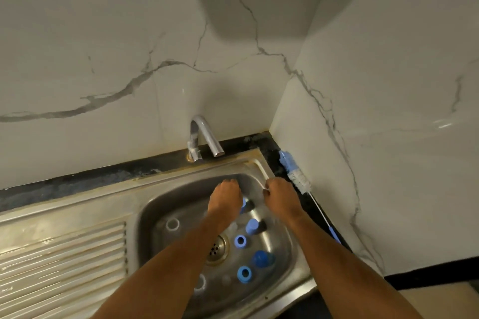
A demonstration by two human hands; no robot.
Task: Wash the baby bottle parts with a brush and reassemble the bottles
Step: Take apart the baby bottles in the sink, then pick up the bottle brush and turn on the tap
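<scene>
Steel sink (145, 204) holds blue bottle parts (240, 240); both hands, left hand (225, 195), right hand (281, 193), hover curled, grip unclear.

Steel sink (166, 204) basin holds scattered blue rings (240, 240); bottle brush (298, 176) lies on dark counter (77, 181) at right.

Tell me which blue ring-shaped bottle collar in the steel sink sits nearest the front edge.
The blue ring collar right of the drain, nearest the front rim. The other blue ring lies farther back, beside the drain.
</scene>
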